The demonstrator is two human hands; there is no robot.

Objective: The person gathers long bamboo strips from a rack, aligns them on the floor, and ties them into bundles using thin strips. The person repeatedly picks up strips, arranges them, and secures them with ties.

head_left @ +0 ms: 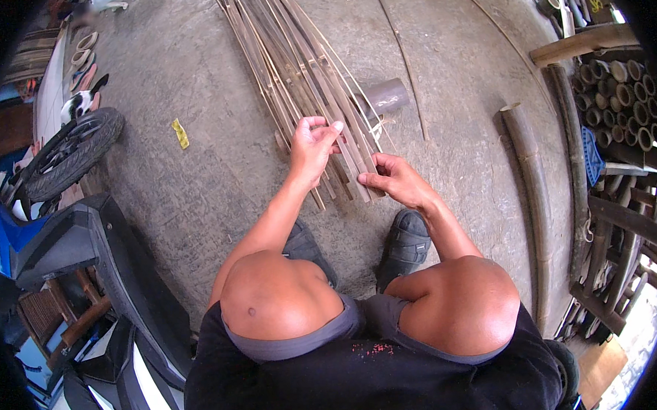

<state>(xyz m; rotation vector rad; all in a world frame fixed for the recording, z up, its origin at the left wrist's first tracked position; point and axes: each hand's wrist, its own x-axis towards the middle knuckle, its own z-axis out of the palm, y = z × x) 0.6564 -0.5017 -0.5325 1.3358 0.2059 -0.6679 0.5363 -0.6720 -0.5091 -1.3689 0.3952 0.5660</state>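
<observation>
1. Pinching bamboo strips (297, 65) near cut ends: with left hand (311, 152), thumb and fingers nearly closed; with right hand (401, 181), likewise, closer to tips.
2. Extending forward from grip (dark cylinder (390, 95) beside right edge).
3. With room over concrete floor (188, 79), leftward to wheel (102, 146), rightward to thick pole (534, 194).

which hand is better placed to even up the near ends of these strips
Likely the right hand: it grips the brown strips close to their near ends, while the left hand is farther up their length, so it would have more way to go.
</observation>
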